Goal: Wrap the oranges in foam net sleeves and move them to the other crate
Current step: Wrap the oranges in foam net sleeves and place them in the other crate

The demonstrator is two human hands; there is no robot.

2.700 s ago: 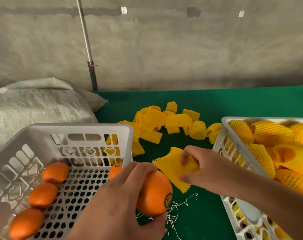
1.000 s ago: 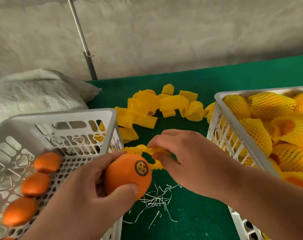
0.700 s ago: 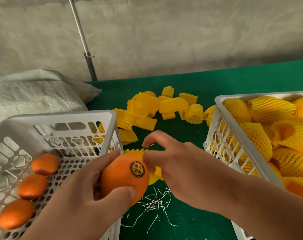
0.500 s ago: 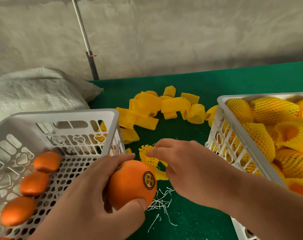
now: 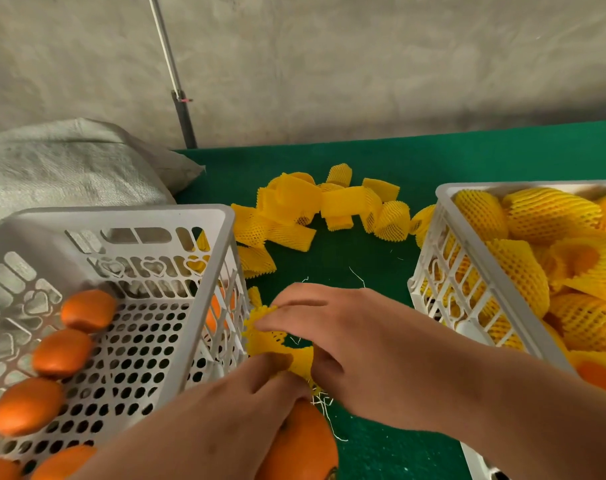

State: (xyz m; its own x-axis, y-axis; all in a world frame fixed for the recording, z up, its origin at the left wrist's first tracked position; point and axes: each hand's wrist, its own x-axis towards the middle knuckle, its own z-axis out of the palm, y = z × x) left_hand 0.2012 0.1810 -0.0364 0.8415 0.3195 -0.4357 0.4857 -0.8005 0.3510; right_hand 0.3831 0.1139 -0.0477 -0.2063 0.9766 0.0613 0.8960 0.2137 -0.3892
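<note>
Left hand point(image 5: 225, 420): cups an orange point(image 5: 301, 445) at the table's near edge, fingertips pinching the foam net sleeve point(image 5: 277, 344).
Right hand point(image 5: 357, 344): pinches the same sleeve's far rim, stretching it open.
Sleeve: just above the orange, touching it, between both crates.
Left crate point(image 5: 204, 271): bare oranges point(image 5: 62, 351) along its left side.
Right crate point(image 5: 467, 251): wrapped oranges point(image 5: 551, 213).
Spare sleeves point(image 5: 315, 209): heaped toward the table's far edge.

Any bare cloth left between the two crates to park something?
Yes: green cloth between the sleeve pile and the hands, flanked by left crate and right crate. More behind the pile toward the wall. Crowded: right crate is heaped; both hands work a sleeve in the near gap.
</note>
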